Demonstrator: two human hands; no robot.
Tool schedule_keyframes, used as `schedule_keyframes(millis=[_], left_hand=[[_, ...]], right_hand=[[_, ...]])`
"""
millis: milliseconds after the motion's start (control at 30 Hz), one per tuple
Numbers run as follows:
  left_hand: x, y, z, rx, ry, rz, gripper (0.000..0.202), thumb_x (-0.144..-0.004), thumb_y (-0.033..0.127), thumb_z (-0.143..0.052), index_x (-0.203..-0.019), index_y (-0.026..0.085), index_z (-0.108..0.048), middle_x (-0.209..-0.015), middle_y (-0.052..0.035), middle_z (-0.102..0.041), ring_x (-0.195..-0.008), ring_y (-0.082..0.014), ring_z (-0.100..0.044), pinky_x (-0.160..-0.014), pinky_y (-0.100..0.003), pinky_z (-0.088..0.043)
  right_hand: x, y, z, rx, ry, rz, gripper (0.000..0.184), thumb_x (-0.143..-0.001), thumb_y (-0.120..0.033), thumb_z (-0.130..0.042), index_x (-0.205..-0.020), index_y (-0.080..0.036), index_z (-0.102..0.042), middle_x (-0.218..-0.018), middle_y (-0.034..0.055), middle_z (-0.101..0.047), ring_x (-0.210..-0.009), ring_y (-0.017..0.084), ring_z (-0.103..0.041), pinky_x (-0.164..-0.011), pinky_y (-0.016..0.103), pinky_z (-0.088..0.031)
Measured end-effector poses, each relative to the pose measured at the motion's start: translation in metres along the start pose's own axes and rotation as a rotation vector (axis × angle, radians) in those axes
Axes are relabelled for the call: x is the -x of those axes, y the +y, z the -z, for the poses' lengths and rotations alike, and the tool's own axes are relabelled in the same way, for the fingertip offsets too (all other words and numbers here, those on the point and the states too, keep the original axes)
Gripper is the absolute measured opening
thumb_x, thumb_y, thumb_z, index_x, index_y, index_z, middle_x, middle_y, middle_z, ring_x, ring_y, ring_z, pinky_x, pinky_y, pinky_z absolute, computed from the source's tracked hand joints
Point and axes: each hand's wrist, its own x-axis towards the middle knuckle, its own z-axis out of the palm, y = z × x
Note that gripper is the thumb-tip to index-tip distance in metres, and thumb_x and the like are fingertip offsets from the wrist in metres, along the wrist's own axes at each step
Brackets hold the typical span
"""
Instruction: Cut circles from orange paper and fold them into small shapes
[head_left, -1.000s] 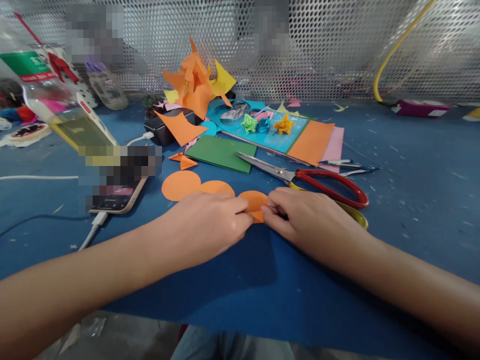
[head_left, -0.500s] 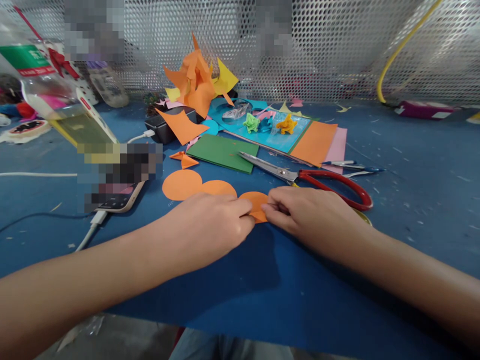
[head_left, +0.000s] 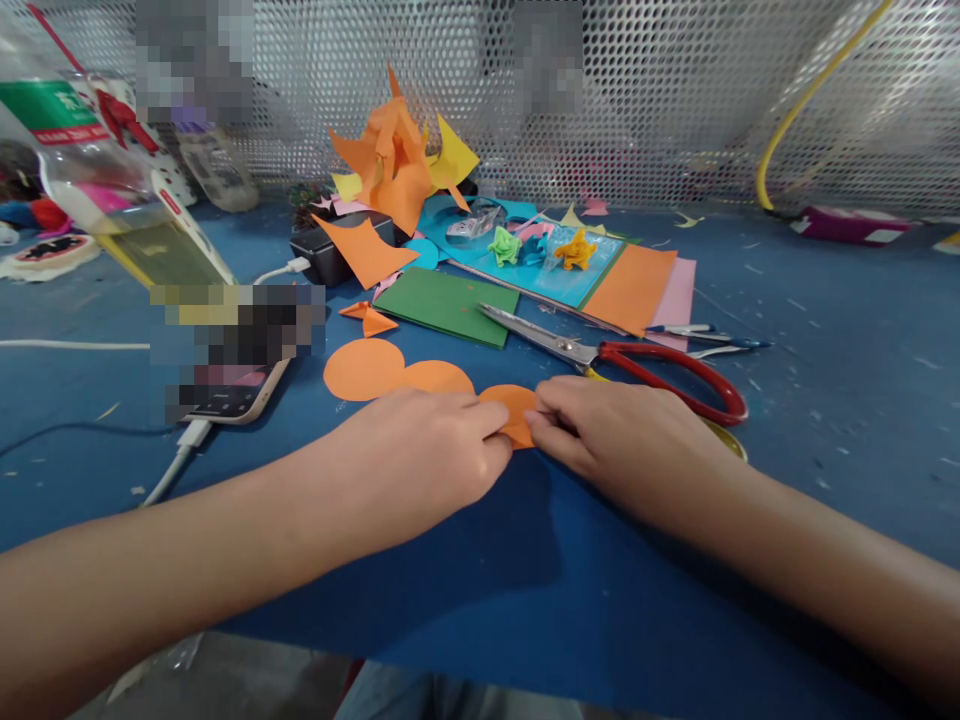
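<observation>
Between my hands is an orange paper circle [head_left: 513, 408], with a fold or crease along its near edge. My left hand [head_left: 427, 445] pinches its left side, fingers closed. On its right side, my right hand [head_left: 604, 425] grips the paper between thumb and curled fingers. Two more orange paper circles lie flat to the left: one whole circle [head_left: 364, 369] and a second circle [head_left: 439, 376] partly covered by my left hand. Red-handled scissors [head_left: 570, 349] rest just beyond my right hand, blades pointing left.
Green paper [head_left: 450, 303], orange sheets [head_left: 630, 285] and a blue booklet [head_left: 577, 275] with small folded paper shapes lie farther back. Orange paper scraps [head_left: 390, 160] are heaped behind. At left are a phone [head_left: 240, 395] on a cable and a tilted bottle [head_left: 82, 170]. A perforated metal panel [head_left: 420, 60] stands behind.
Both hands stay on the orange circle in nearly the same pose. The whole view has shifted only very slightly.
</observation>
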Motion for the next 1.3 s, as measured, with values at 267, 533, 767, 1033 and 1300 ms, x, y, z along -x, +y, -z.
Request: schedule_keyframes(millis=[267,533,767,1033,1300], left_hand=[[0.0,-0.014,0.003,0.27,0.03,0.181,0.02,-0.087,0.019,-0.043,-0.086,0.019,-0.063,-0.074,-0.0004,-0.064,-0.067,-0.013,-0.059,-0.058,-0.023,-0.041],[0.001,-0.005,-0.001,0.13,-0.001,0.005,0.026,-0.082,0.009,-0.043,-0.099,0.017,-0.061,-0.091,-0.0048,-0.065,-0.081,-0.0183,-0.061,-0.063,-0.027,-0.044],[0.002,-0.004,-0.002,0.13,-0.025,-0.007,0.022,-0.082,0.01,-0.046,-0.097,0.015,-0.061,-0.09,-0.0045,-0.065,-0.078,-0.0194,-0.06,-0.061,-0.03,-0.045],[0.002,-0.004,0.001,0.118,-0.062,-0.012,0.021,-0.08,0.01,-0.048,-0.095,0.015,-0.062,-0.091,-0.0039,-0.065,-0.079,-0.0204,-0.061,-0.055,-0.03,-0.043],[0.002,-0.005,0.001,0.097,-0.056,-0.022,0.023,-0.079,0.01,-0.048,-0.096,0.016,-0.062,-0.089,-0.0033,-0.065,-0.078,-0.0196,-0.061,-0.052,-0.029,-0.04]], right_hand=[[0.001,-0.002,0.0,0.0,0.038,0.028,0.021,-0.086,-0.022,-0.041,-0.069,-0.019,-0.052,-0.067,-0.0009,-0.06,-0.058,0.014,-0.055,-0.047,0.024,-0.021],[0.001,-0.001,-0.001,0.013,0.021,0.045,0.022,-0.088,-0.024,-0.041,-0.07,-0.019,-0.051,-0.068,-0.0008,-0.057,-0.057,0.013,-0.053,-0.048,0.025,-0.022],[0.0,-0.002,-0.001,0.02,0.02,0.027,0.023,-0.087,-0.023,-0.042,-0.066,-0.019,-0.05,-0.063,-0.0018,-0.053,-0.052,0.012,-0.049,-0.047,0.025,-0.02],[-0.002,-0.003,0.0,0.02,0.002,0.012,0.024,-0.088,-0.023,-0.041,-0.067,-0.018,-0.051,-0.065,-0.001,-0.055,-0.054,0.013,-0.051,-0.046,0.025,-0.02],[-0.001,-0.005,0.002,0.049,-0.024,-0.007,0.024,-0.088,-0.023,-0.04,-0.068,-0.019,-0.052,-0.066,-0.0006,-0.058,-0.057,0.014,-0.054,-0.047,0.025,-0.021]])
